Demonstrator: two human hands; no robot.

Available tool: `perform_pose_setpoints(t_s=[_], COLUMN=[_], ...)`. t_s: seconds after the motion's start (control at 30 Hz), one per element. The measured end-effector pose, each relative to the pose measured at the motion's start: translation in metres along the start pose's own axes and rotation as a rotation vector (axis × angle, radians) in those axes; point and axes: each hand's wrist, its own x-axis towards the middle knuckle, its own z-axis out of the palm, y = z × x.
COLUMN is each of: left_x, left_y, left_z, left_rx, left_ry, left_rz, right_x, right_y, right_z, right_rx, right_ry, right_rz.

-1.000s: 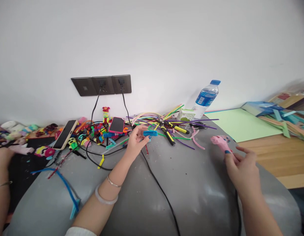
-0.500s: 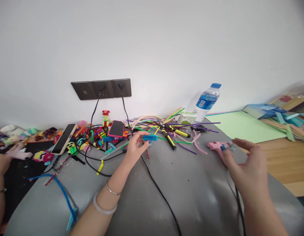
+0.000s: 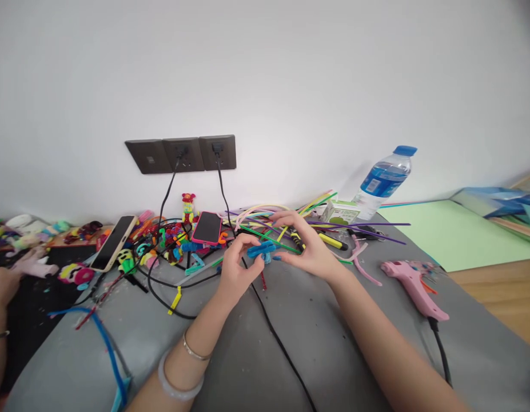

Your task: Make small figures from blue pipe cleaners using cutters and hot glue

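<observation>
My left hand (image 3: pixel 239 272) pinches a small folded blue pipe-cleaner piece (image 3: pixel 261 249) between thumb and fingers above the grey table. To its right, my right hand (image 3: pixel 307 246) is open, thumb and forefinger apart. One of its fingertips is right beside the piece; whether it touches cannot be made out. A pink hot glue gun (image 3: pixel 414 286) lies on the table at the right, free of my hands, its black cord running toward me.
Behind my hands lie coloured pipe cleaners (image 3: pixel 256 213), yellow-black pliers (image 3: pixel 333 241), a phone (image 3: pixel 207 228) and a tilted water bottle (image 3: pixel 385 180). Black cables (image 3: pixel 282 343) cross the grey table. Blue pipe cleaners (image 3: pixel 106 337) lie front left. Another person's hand (image 3: pixel 3 286) holds a pale pink figure (image 3: pixel 35 264).
My right hand has left the glue gun and moved left to the blue piece. My left hand still holds the piece. The view has shifted slightly.
</observation>
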Motion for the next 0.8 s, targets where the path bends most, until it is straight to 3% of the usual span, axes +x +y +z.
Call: perform_pose_setpoints(t_s=[0.2,0.47,0.8], left_x=[0.0,-0.001,-0.001], left_y=[-0.005,-0.001,-0.001], left_z=[0.002,0.004,0.004], left_rx=[0.04,0.044,0.038], left_ry=[-0.056,-0.126,-0.135], left_rz=[0.033,0.023,0.096], right_x=[-0.016,-0.016,-0.024], right_y=[0.009,0.002,0.007], right_z=[0.007,0.002,0.007], right_rx=[0.164,0.228,0.327], right_ry=[-0.022,-0.078,-0.026], right_rz=[0.114,0.128,0.164])
